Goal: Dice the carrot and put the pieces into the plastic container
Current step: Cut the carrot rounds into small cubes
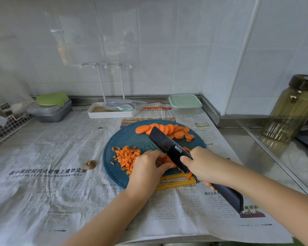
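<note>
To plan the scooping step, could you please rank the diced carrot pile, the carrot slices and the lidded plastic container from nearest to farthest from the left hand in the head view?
1. Diced carrot pile: right beside the left hand, on its left.
2. Carrot slices: far side of the board, beyond the knife.
3. Plastic container: at the back wall.

One knife [169, 148], one container [185, 103] — two hands [146, 167] [203, 166]
</note>
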{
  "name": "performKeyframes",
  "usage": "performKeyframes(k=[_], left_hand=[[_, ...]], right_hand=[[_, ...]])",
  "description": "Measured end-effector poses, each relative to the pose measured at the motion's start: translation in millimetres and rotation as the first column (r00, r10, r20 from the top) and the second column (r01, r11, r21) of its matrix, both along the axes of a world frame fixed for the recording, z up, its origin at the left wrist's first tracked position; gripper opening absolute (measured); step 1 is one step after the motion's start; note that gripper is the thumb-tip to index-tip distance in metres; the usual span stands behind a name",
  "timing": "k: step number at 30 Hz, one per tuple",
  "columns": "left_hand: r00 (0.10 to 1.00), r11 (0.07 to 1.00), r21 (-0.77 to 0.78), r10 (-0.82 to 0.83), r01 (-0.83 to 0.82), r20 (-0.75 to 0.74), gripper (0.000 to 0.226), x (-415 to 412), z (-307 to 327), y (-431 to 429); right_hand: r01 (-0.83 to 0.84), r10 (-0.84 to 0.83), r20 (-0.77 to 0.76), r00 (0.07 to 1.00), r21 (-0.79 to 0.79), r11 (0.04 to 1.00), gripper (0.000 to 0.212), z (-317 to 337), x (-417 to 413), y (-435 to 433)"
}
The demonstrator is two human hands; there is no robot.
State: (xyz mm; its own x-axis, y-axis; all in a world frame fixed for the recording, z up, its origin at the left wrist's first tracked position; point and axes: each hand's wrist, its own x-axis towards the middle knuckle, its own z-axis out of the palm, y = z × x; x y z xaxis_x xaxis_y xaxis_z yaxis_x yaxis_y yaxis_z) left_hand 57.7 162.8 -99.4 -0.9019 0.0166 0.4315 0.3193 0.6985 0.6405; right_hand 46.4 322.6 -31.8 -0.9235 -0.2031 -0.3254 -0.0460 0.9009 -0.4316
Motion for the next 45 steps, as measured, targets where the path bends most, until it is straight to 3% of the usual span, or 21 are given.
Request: performKeyframes(k=[17,22,27,45], left_hand=[[1.000,1.000,0.009,0.003,-0.004,0.011,0.020,2,2,1],[1.000,1.000,0.026,-0.004,0.004,0.000,0.019,2,2,2],[1.000,0.996,0.085,0.003,-0.002,-0.006,0.024,1,0,3],[0.993,0.998,-0.050,-0.041,0.036,-0.108,0.026,1,-2,-1]], right_hand=[[-0.001,0.000,0.014,1.000,0.036,0.999,0.032,2,-3,-8],[-0.001,0.008,-0.078,0.997,0.099,0.995,0.032,-9,3,-15],[0.005,0.001,-0.073,0.997,0.087,0.996,0.032,-10,0,-16],[0.011,-0.011,-0.018,1.000,0.036,0.999,0.039,-7,-1,-12]])
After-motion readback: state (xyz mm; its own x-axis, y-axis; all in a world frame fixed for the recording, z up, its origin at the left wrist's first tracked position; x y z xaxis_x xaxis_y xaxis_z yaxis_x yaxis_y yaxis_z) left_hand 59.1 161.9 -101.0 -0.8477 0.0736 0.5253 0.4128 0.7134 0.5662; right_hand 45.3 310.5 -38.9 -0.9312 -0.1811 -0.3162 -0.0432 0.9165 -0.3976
